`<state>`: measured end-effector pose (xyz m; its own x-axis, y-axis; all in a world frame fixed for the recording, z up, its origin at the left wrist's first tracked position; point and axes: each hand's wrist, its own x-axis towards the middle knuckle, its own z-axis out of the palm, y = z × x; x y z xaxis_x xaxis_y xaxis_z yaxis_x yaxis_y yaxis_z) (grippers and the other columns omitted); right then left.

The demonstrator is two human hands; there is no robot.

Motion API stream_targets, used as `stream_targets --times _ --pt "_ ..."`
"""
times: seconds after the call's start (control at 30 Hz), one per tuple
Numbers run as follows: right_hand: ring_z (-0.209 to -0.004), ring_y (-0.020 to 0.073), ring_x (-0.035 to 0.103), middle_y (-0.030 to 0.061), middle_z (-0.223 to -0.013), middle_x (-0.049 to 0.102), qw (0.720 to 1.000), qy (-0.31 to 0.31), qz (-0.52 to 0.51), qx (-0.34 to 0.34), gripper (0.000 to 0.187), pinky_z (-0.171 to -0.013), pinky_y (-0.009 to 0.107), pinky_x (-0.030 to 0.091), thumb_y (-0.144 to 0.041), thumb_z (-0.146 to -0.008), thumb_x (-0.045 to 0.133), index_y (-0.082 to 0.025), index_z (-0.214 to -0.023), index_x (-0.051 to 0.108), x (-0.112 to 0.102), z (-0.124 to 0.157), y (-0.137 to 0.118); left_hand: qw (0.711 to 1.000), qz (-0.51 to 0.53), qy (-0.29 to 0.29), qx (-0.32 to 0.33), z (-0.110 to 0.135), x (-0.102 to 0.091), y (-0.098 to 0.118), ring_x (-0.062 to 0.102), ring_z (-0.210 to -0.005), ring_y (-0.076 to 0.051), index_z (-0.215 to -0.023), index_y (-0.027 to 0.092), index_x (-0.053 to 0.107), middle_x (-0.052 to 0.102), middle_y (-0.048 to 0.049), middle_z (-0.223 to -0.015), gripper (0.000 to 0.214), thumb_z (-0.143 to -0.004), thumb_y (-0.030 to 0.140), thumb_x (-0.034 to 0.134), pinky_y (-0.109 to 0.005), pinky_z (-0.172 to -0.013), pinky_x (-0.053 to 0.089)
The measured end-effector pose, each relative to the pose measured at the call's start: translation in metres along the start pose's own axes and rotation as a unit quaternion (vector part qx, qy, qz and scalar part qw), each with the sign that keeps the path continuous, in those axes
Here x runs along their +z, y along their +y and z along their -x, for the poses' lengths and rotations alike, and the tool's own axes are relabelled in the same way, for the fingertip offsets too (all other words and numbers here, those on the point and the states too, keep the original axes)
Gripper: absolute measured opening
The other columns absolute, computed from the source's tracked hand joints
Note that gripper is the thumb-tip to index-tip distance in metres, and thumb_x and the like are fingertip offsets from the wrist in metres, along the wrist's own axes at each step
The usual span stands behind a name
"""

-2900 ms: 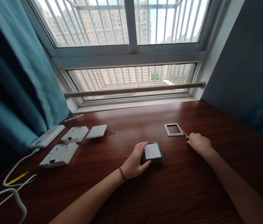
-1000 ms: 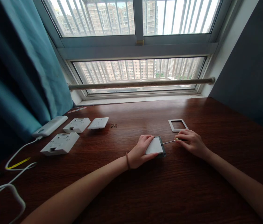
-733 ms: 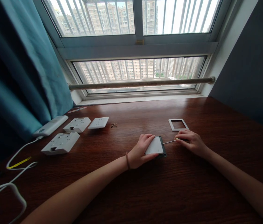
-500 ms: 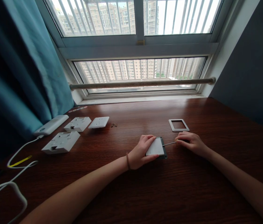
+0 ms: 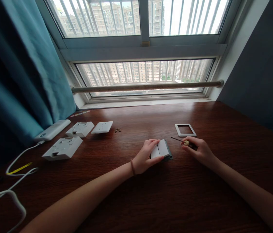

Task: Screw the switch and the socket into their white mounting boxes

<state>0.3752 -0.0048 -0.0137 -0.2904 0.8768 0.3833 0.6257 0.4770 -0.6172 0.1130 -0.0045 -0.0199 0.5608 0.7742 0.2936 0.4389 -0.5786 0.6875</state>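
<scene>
My left hand [image 5: 146, 157] grips a white wall switch [image 5: 163, 149] by its near and far edges, thumb on the near side and fingers on the far side. A gap runs between the two white rocker plates, and a dark grey-green base shows along the right edge. To the right, my right hand [image 5: 199, 149] is closed round a screwdriver [image 5: 186, 142] with a pale handle end. Its thin shaft points left, apart from the switch. Just beyond my right hand lies a white square frame [image 5: 185, 130].
Left of my hands lie several small screws [image 5: 118, 130], a white socket panel [image 5: 102, 127] and two white mounting boxes [image 5: 62, 148]. Farther left are a white power strip [image 5: 52, 130], its cable [image 5: 17, 204] and a yellow strip [image 5: 20, 168]. A window stands behind the brown table [image 5: 136, 200].
The screwdriver has come away from the switch's right edge, and its handle now shows in my right hand. One rocker plate now sits apart from the other. My left hand still holds the switch.
</scene>
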Motion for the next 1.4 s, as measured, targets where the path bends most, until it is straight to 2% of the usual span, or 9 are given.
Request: stream_targets --times 0.07,0.17,0.27,0.57,0.73,0.9,1.07,1.2,1.4 --pt "-0.064 0.0145 0.056 0.0023 -0.073 0.062 0.999 0.001 0.013 -0.043 0.024 -0.06 0.024 0.043 -0.04 -0.075 0.061 -0.019 -0.087 0.061 0.005 0.005 -0.011 1.0 -0.011 -0.008 0.011 -0.001 0.001 0.002 0.038 -0.116 -0.026 -0.129 0.017 0.038 0.042 -0.013 -0.125 0.061 -0.077 0.043 0.057 -0.043 -0.103 0.031" --pt "-0.058 0.0117 0.052 0.0012 -0.07 0.058 0.993 -0.024 0.03 -0.115 0.025 -0.055 0.022 0.041 -0.036 -0.079 0.059 -0.022 -0.098 0.062 0.017 0.012 -0.026 0.999 -0.029 -0.022 0.03 -0.001 0.002 0.006 0.037 -0.116 -0.026 -0.13 0.017 0.038 0.042 -0.0131 -0.125 0.063 -0.076 0.043 0.058 -0.042 -0.102 0.032" --pt "-0.063 0.0112 0.056 0.0024 -0.079 0.061 0.984 -0.054 0.04 -0.164 0.025 -0.057 0.021 0.042 -0.032 -0.081 0.056 -0.025 -0.105 0.062 0.025 0.017 -0.033 0.997 -0.044 -0.041 0.043 0.0 0.004 0.009 0.036 -0.116 -0.026 -0.129 0.017 0.038 0.042 -0.0137 -0.124 0.064 -0.076 0.044 0.059 -0.042 -0.101 0.033" --pt "-0.069 0.0126 0.059 0.0031 -0.084 0.064 0.982 -0.047 0.053 -0.175 0.022 -0.061 0.023 0.044 -0.029 -0.08 0.057 -0.026 -0.1 0.066 0.029 0.017 -0.031 0.997 -0.037 -0.051 0.04 0.001 0.005 0.008 0.036 -0.117 -0.026 -0.133 0.017 0.032 0.042 -0.0136 -0.125 0.069 -0.075 0.045 0.059 -0.042 -0.102 0.032" --pt "-0.074 0.0141 0.06 0.004 -0.09 0.064 0.99 0.014 0.032 -0.133 0.023 -0.066 0.024 0.046 -0.028 -0.079 0.059 -0.024 -0.1 0.067 0.008 0.003 -0.01 0.999 0.003 -0.033 -0.002 0.001 0.005 0.005 0.038 -0.117 -0.027 -0.136 0.016 0.023 0.042 -0.0149 -0.126 0.08 -0.072 0.042 0.064 -0.045 -0.101 0.031" --pt "-0.077 0.0189 0.062 0.0039 -0.087 0.067 0.991 0.122 0.054 0.006 0.022 -0.069 0.028 0.046 -0.035 -0.075 0.062 -0.022 -0.092 0.07 -0.029 -0.015 0.045 0.999 0.019 -0.045 -0.024 0.001 0.005 0.005 0.038 -0.118 -0.026 -0.134 0.015 0.025 0.041 -0.0157 -0.125 0.079 -0.072 0.043 0.064 -0.043 -0.103 0.029" --pt "-0.076 0.0196 0.063 0.0023 -0.084 0.068 0.993 0.077 0.077 0.054 0.022 -0.067 0.028 0.046 -0.04 -0.073 0.063 -0.023 -0.084 0.071 -0.038 -0.017 0.082 0.998 0.015 -0.056 -0.03 0.0 0.005 0.003 0.038 -0.119 -0.026 -0.134 0.015 0.026 0.041 -0.0155 -0.126 0.076 -0.073 0.044 0.062 -0.042 -0.104 0.029" --pt "-0.077 0.0192 0.064 0.0018 -0.087 0.069 0.992 0.05 0.101 0.054 0.023 -0.068 0.028 0.047 -0.042 -0.073 0.063 -0.024 -0.085 0.071 -0.034 -0.016 0.086 0.998 0.008 -0.058 -0.025 -0.001 0.006 0.002 0.037 -0.121 -0.026 -0.134 0.014 0.026 0.04 -0.0158 -0.128 0.076 -0.073 0.044 0.062 -0.042 -0.104 0.028" --pt "-0.076 0.0187 0.063 0.0014 -0.09 0.067 0.984 0.055 0.16 0.055 0.024 -0.064 0.028 0.046 -0.04 -0.072 0.063 -0.026 -0.091 0.07 -0.032 -0.014 0.091 0.998 0.002 -0.057 -0.022 -0.001 0.006 0.0 0.035 -0.122 -0.026 -0.132 0.013 0.028 0.039 -0.016 -0.129 0.075 -0.073 0.044 0.062 -0.041 -0.105 0.028"
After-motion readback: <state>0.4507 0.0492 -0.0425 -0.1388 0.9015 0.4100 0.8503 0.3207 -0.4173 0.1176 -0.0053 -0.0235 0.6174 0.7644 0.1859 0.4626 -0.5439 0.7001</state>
